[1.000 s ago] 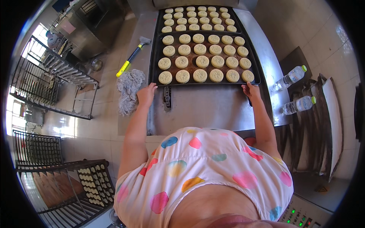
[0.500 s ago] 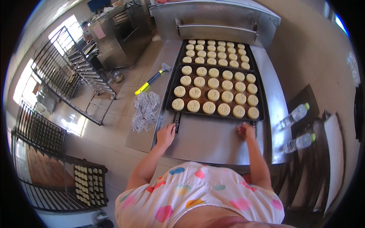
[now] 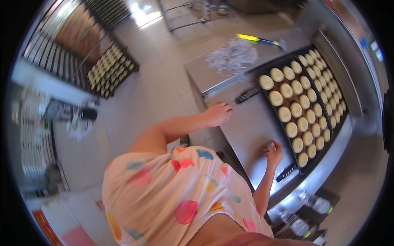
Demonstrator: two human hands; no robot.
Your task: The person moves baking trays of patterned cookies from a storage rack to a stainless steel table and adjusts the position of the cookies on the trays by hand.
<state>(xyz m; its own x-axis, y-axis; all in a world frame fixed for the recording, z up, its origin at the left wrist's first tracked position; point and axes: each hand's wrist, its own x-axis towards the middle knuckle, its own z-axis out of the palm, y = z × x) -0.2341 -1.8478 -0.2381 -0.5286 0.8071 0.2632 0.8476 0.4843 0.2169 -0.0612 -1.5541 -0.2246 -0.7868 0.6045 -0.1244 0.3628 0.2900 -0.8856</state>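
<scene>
My left hand (image 3: pixel 218 114) is over the near left edge of the steel table (image 3: pixel 242 123), its fingers curled in loosely with nothing visible in them. Its nearest object is a black chain strip (image 3: pixel 247 95) set in the tabletop. My right hand (image 3: pixel 273 155) is above the table near a second chain strip (image 3: pixel 286 172), fingers bent and slightly apart, holding nothing I can see. Beyond both hands lie two black baking trays end to end, the nearer tray (image 3: pixel 279 130) and the farther tray (image 3: pixel 317 85). Rows of round, pale, patterned pastries (image 3: pixel 296 110) sit on them.
A scraper with a yellow and dark handle (image 3: pixel 258 39) and a heap of grey stringy fibres (image 3: pixel 234 56) lie on the left side ledge. Two clear bottles (image 3: pixel 315 201) stand at the right. A rack (image 3: pixel 78 45) holds a pastry tray (image 3: pixel 111 70) at far left.
My view has swung left, so the table and trays now appear tilted at the right. Both hands have drawn back from the chain strips. The trays seem unmoved on the table.
</scene>
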